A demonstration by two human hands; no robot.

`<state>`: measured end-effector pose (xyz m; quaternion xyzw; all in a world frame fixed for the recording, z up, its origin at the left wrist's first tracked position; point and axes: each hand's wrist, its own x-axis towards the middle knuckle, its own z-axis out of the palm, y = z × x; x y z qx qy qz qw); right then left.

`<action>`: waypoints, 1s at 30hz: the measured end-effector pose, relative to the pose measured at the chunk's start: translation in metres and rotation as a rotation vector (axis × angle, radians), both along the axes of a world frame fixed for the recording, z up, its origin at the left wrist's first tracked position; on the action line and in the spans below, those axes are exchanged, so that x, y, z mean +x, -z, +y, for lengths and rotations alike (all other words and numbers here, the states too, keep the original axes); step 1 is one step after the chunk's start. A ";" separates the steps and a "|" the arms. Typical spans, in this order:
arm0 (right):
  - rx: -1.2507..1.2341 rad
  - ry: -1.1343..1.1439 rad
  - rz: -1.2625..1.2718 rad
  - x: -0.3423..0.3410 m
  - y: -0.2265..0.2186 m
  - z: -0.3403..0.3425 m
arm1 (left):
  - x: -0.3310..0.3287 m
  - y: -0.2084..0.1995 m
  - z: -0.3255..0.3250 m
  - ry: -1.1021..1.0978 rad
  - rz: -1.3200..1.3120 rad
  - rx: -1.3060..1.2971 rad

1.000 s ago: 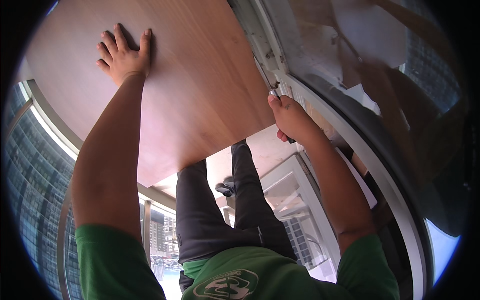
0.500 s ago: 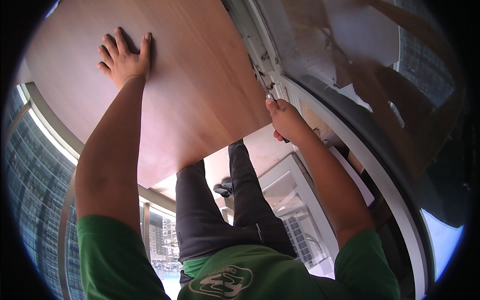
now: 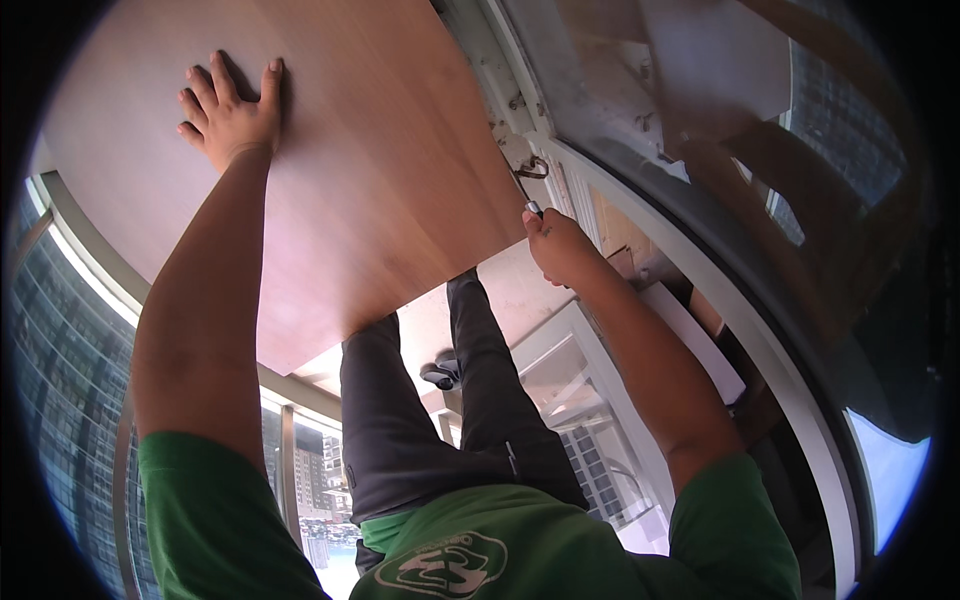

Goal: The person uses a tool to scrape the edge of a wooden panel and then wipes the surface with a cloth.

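My left hand lies flat with spread fingers on a large wood-grain board. Along the board's right edge, my right hand is closed around a hand tool with a thin metal shaft, a silver collar and a dark handle. Its exact kind I cannot tell. The shaft points away from me, into the narrow strip between the board and a window frame. Close to the shaft sits a dark curled strip. Where the tool's tip ends is hard to make out.
A large dark reflective glass pane rises on the right. Dirt and debris line the strip beside the frame. Windows curve along the left, with buildings outside. My legs stand below the board, near a pair of dark shoes.
The right hand and tool have shifted slightly nearer to me along the board's edge. A dark curled strip now stands out beside the shaft. My left hand stays flat on the board.
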<state>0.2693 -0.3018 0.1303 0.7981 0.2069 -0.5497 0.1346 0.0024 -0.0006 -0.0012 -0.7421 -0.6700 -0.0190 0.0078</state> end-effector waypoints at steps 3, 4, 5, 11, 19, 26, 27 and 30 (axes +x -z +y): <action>-0.104 0.111 0.040 0.002 -0.008 0.013 | 0.000 0.000 0.000 -0.005 -0.023 -0.012; -0.106 0.159 0.045 0.003 -0.015 0.011 | 0.000 0.000 0.000 -0.005 -0.040 -0.014; -0.107 0.205 0.053 0.002 -0.022 0.010 | 0.001 0.000 0.001 0.001 -0.031 -0.010; -0.034 0.111 0.019 -0.008 -0.068 -0.021 | -0.005 0.000 0.001 0.000 -0.029 -0.002; 0.070 -0.012 -0.064 -0.003 -0.015 -0.048 | 0.001 0.000 0.000 0.007 -0.045 -0.020; -0.036 0.000 -0.034 -0.006 -0.061 -0.059 | -0.005 0.001 0.002 0.005 -0.035 0.019; -0.040 -0.032 -0.048 -0.008 -0.058 -0.066 | -0.002 0.001 0.003 0.017 -0.041 0.024; 0.032 -0.029 -0.070 -0.002 -0.001 -0.071 | 0.002 0.001 0.005 0.027 -0.038 0.035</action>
